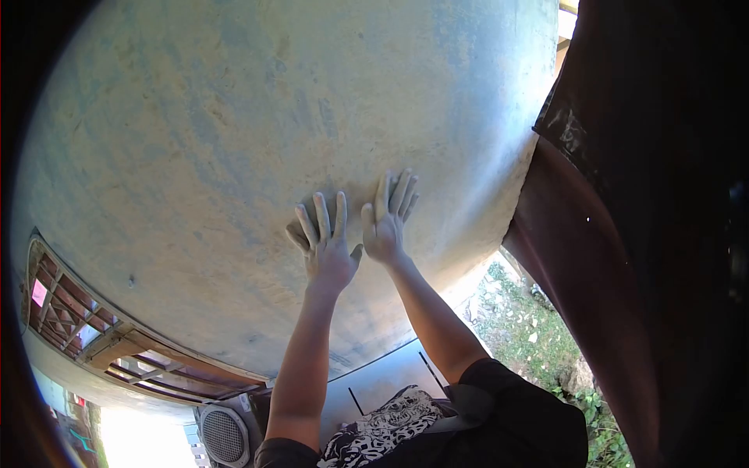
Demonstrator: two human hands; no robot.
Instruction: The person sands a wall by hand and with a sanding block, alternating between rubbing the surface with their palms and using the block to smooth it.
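Observation:
A large, pale, mottled surface (234, 117) with bluish and tan patches fills most of the head view. My left hand (324, 242) lies against it near the centre, its fingers spread and pointing up. Just to its right is my right hand (388, 218), also against the surface, with its fingers stretched out and the thumb a little apart. Both hands look coated with greyish dust. Neither holds anything. A small gap separates the two hands.
Wooden lattice frames (156, 366) run along the lower left. A round-grilled speaker (224, 434) stands at the bottom. Dark reddish-brown sheeting (577, 234) hangs at the right, beside grassy, stony ground (530, 327). A white tiled surface (374, 382) lies below my arms.

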